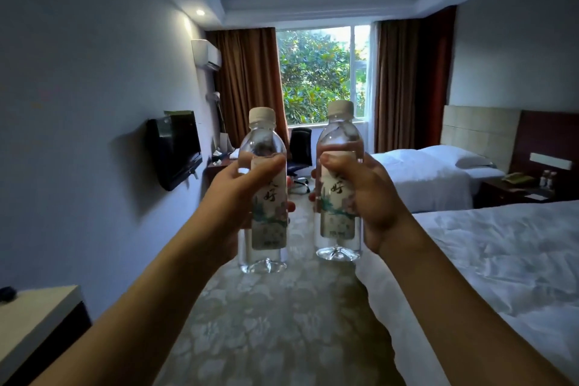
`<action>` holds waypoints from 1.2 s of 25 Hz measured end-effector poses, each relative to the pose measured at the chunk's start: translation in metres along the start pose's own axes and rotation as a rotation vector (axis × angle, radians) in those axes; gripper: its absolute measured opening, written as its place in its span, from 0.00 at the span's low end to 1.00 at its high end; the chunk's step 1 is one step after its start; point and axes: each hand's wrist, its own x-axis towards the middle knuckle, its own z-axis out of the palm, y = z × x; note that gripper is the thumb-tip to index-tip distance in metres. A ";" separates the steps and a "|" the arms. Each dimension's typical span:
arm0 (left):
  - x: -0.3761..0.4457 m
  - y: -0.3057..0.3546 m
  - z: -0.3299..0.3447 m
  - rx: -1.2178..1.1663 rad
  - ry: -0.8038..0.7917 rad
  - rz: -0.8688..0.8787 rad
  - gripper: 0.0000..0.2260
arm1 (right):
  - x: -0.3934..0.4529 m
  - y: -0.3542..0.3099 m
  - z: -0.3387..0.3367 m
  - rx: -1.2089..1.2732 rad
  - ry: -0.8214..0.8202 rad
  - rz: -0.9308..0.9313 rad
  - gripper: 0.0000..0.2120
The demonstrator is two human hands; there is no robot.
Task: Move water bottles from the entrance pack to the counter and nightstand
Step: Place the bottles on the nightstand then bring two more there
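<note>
Left hand point(238, 185) and right hand point(363, 194), fingers wrapped around one upright bottle each, left bottle point(264, 197) and right bottle point(340, 191); a loosened grip risks a drop onto the carpet point(282, 323)

Two hands are up, the left hand point(238, 194) and the right hand point(369, 197), and each grips one water bottle: one bottle point(263, 191) in the left, one bottle point(340, 182) in the right. Two more small bottles point(549, 178) stand on the one nightstand point(513, 189) far right of the right hand. Two beds lie on that side, the far bed point(432, 172) and the near bed point(507, 244). Beyond the left hand are one television point(175, 149) and one office chair point(299, 147). One window point(322, 75) sits between two curtains.
</note>
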 end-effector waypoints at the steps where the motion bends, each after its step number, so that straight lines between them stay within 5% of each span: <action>1: 0.034 -0.007 -0.002 0.001 0.016 0.005 0.21 | 0.034 0.007 -0.007 -0.002 -0.011 -0.003 0.22; 6: 0.194 -0.040 -0.032 -0.021 0.099 -0.001 0.22 | 0.195 0.054 -0.018 -0.033 -0.034 0.019 0.06; 18: 0.608 -0.178 -0.170 -0.191 0.046 -0.013 0.18 | 0.580 0.245 -0.006 -0.200 0.118 0.032 0.18; 30: 0.996 -0.331 -0.166 -0.165 -0.048 -0.006 0.25 | 0.927 0.401 -0.125 -0.140 0.248 -0.008 0.12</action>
